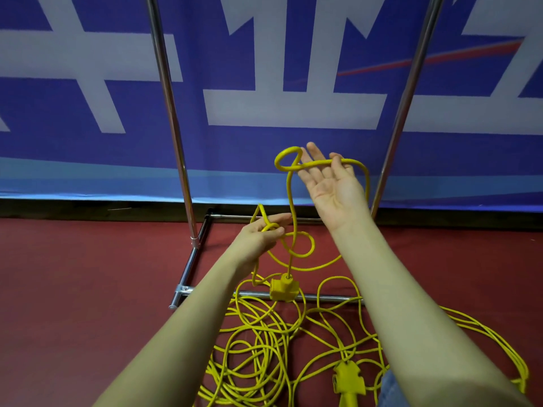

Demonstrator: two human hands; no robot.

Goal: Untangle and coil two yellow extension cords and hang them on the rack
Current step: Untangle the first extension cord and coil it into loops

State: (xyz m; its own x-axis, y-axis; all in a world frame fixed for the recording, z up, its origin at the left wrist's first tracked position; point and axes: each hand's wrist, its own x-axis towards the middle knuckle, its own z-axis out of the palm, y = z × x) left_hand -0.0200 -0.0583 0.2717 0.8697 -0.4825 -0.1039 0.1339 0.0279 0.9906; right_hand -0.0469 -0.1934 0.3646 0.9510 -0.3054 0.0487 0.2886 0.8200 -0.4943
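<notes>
The left hand (266, 235) pinches a loop of yellow cord (289, 207); the right hand (330, 180) lies flat under another stretch. The rest sprawls tangled on the floor (88, 289) by the rack (188, 201). Springy and light, the cord is probably best gripped near its socket block (283, 287).

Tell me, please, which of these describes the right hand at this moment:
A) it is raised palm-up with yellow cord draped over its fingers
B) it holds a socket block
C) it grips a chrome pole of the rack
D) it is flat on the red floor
A: the right hand is lifted, palm up with fingers spread, and a loop of yellow cord lies across the fingers, clear of the rack and floor.
</notes>
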